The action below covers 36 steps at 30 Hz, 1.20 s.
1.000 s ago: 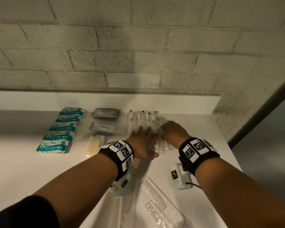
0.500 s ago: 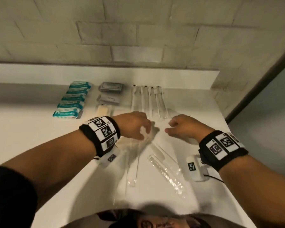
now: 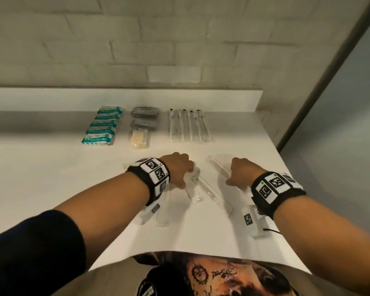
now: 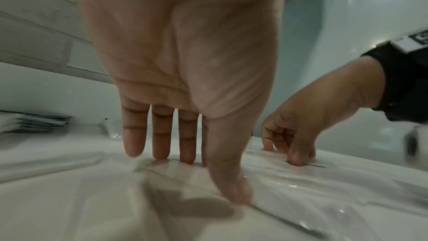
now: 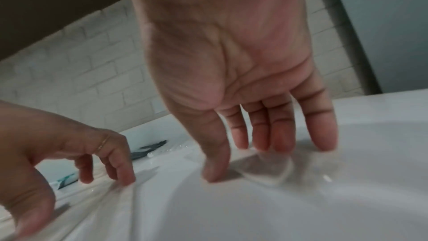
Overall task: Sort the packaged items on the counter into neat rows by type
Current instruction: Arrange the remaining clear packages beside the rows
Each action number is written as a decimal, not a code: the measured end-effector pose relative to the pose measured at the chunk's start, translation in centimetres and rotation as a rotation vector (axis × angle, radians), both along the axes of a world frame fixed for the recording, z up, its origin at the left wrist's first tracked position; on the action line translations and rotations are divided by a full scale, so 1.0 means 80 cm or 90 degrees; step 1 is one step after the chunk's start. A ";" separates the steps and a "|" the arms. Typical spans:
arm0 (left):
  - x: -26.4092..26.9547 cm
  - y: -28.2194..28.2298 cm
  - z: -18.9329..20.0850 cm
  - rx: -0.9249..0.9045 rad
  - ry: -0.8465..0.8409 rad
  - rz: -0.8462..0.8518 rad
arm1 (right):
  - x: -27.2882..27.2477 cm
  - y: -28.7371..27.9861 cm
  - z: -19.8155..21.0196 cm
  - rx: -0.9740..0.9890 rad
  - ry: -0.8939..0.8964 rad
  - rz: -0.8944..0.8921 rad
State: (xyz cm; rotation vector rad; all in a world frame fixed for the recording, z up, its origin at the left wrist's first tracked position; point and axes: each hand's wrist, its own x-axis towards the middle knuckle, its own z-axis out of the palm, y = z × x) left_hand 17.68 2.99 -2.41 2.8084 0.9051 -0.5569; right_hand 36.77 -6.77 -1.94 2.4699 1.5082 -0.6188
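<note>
Head view has our left hand (image 3: 176,167) palm-down over a loose clear packet (image 3: 192,186) on the white counter (image 3: 51,178). From the left wrist, its fingers (image 4: 159,135) run nearly straight down, tips touching the crinkled clear plastic, thumb laid along a packet edge; nothing is gripped. Our right hand (image 3: 242,174) is just to the right of it, knuckles up. From the right wrist, its fingers (image 5: 280,127) are loosely extended with the tips on the counter and on a clear wrapper (image 5: 264,169) beneath them, thumb tip pressing the surface; it holds nothing that we can make out.

Between the two hands lies a long clear packet (image 3: 214,193), angled; another (image 3: 218,167) passes under the right hand's fingers. More clear sleeves (image 3: 162,212) lie under our left wrist.

Beyond the fingers, well apart from them, stand the sorted rows: clear long packets (image 3: 188,127) ahead, grey sachets (image 3: 144,118) with a pale yellowish packet (image 3: 139,137) to their left, and teal-and-white packs (image 3: 104,129) further left, by the brick wall (image 3: 158,50).
</note>
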 end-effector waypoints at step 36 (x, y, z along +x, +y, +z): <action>-0.163 0.032 -0.019 -0.034 -0.074 0.386 | -0.247 -0.007 0.001 -0.046 0.029 0.134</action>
